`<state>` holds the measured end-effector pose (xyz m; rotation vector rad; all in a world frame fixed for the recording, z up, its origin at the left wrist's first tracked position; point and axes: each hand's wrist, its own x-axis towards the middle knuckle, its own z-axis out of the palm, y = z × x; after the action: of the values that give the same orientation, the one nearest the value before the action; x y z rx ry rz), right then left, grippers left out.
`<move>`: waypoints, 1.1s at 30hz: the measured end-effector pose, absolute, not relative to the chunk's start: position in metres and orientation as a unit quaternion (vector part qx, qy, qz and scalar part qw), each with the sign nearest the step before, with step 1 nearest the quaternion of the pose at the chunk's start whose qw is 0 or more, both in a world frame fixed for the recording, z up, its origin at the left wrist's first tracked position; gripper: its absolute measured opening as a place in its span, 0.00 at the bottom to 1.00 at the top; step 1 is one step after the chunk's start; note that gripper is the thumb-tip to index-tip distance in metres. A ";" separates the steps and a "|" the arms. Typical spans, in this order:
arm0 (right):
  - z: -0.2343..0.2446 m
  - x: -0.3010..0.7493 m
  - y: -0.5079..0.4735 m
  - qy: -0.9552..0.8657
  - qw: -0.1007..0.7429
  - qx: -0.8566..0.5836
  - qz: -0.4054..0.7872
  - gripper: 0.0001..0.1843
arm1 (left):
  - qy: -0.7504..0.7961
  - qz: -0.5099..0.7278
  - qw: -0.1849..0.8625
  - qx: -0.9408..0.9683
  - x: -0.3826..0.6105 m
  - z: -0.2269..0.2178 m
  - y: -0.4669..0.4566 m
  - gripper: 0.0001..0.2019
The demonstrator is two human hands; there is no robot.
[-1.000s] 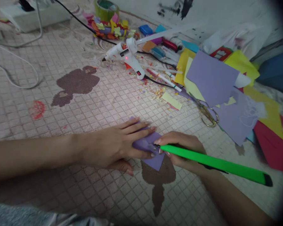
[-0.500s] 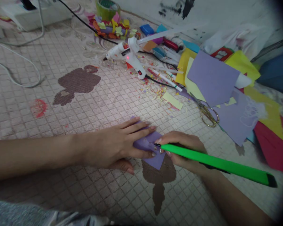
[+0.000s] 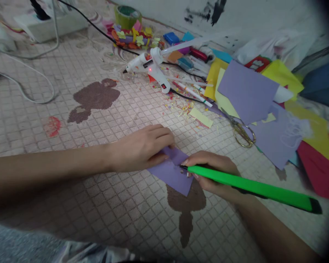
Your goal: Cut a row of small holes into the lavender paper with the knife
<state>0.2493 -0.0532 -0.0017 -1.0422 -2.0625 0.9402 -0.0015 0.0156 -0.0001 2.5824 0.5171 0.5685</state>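
Note:
A small piece of purple paper (image 3: 178,179) lies on the cloth between my hands. My left hand (image 3: 150,144) has its fingers curled at the paper's upper left edge, closed on it, with the fingertips partly hidden. From the right, my right hand (image 3: 212,168) grips a long, slim bright green tool (image 3: 249,186) with a black tip and a black end. The tool's tip is low over the paper, close to my right fingertips. Whether it touches the paper I cannot tell.
Beyond the hands stands a white glue gun (image 3: 150,67) with its red light on. Scissors (image 3: 244,133) lie beside stacked coloured paper sheets (image 3: 249,87). Paper scraps, a tape roll (image 3: 127,17), a power strip (image 3: 49,25) and cords are spread further back.
My left hand, flat with fingers spread over the paper before, has shifted up and curled at its upper edge, baring more of the paper. My right hand and the green tool stay nearly in place.

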 end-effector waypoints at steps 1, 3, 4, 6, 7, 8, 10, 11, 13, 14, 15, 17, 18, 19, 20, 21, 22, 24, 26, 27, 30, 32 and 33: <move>-0.001 0.249 -0.053 -0.785 0.318 -0.395 0.356 0.13 | 0.197 0.208 0.207 0.935 0.000 -0.001 0.017 0.07; -0.001 0.249 -0.053 -0.786 0.318 -0.397 0.351 0.13 | 0.213 0.209 0.179 0.937 0.003 -0.002 0.019 0.09; -0.001 0.249 -0.053 -0.786 0.317 -0.398 0.352 0.13 | 0.218 0.208 0.169 0.938 0.004 -0.002 0.020 0.09; 0.000 0.249 -0.053 -0.786 0.315 -0.398 0.353 0.14 | 0.227 0.200 0.159 0.940 0.005 -0.003 0.022 0.08; 0.000 0.249 -0.053 -0.787 0.314 -0.396 0.354 0.15 | 0.230 0.196 0.158 0.940 0.006 -0.003 0.022 0.07; 0.001 0.249 -0.053 -0.787 0.314 -0.394 0.356 0.15 | 0.233 0.192 0.159 0.940 0.006 -0.002 0.023 0.07; 0.002 0.249 -0.052 -0.787 0.314 -0.390 0.361 0.16 | 0.239 0.190 0.162 0.938 0.006 -0.001 0.023 0.06; 0.003 0.249 -0.052 -0.786 0.312 -0.388 0.366 0.15 | 0.241 0.189 0.163 0.938 0.006 0.000 0.022 0.06; 0.004 0.250 -0.051 -0.786 0.303 -0.386 0.375 0.15 | 0.248 0.186 0.159 0.937 0.005 0.001 0.021 0.07; 0.004 0.251 -0.051 -0.787 0.298 -0.386 0.378 0.14 | 0.252 0.184 0.155 0.937 0.004 0.002 0.020 0.07; 0.005 0.251 -0.050 -0.789 0.293 -0.385 0.379 0.14 | 0.256 0.181 0.151 0.938 0.004 0.003 0.019 0.08; 0.006 0.251 -0.049 -0.791 0.288 -0.383 0.380 0.13 | 0.263 0.172 0.139 0.939 0.002 0.004 0.017 0.08; 0.006 0.250 -0.048 -0.791 0.290 -0.382 0.380 0.13 | 0.265 0.168 0.131 0.940 0.002 0.004 0.016 0.08; 0.007 0.250 -0.048 -0.790 0.292 -0.382 0.380 0.13 | 0.266 0.165 0.124 0.942 0.002 0.004 0.015 0.09; 0.007 0.249 -0.047 -0.790 0.297 -0.380 0.380 0.13 | 0.266 0.166 0.119 0.942 0.001 0.004 0.014 0.09; 0.008 0.248 -0.047 -0.789 0.301 -0.378 0.379 0.13 | 0.262 0.172 0.119 0.942 0.001 0.004 0.013 0.09; 0.009 0.247 -0.046 -0.790 0.303 -0.376 0.378 0.13 | 0.253 0.182 0.126 0.942 0.001 0.003 0.012 0.08; 0.010 0.247 -0.045 -0.792 0.302 -0.373 0.377 0.13 | 0.212 0.209 0.163 0.941 0.001 0.000 0.010 0.06; 0.011 0.247 -0.045 -0.794 0.297 -0.372 0.379 0.13 | 0.157 0.228 0.211 0.937 0.000 -0.003 0.009 0.05; 0.011 0.248 -0.045 -0.794 0.294 -0.372 0.380 0.13 | 0.133 0.231 0.230 0.936 -0.001 -0.004 0.009 0.06; 0.010 0.250 -0.045 -0.791 0.290 -0.369 0.392 0.13 | 0.093 0.210 0.255 0.939 -0.003 -0.008 0.009 0.06; 0.008 0.252 -0.044 -0.787 0.291 -0.364 0.403 0.13 | 0.079 0.190 0.260 0.943 -0.004 -0.010 0.011 0.06; 0.007 0.253 -0.044 -0.784 0.292 -0.365 0.408 0.13 | 0.075 0.184 0.265 0.944 -0.004 -0.010 0.012 0.06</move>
<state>0.2527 -0.0444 0.0070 -0.9719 -2.0908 1.0888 -0.0044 0.0120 -0.0104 2.5490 0.2039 0.4962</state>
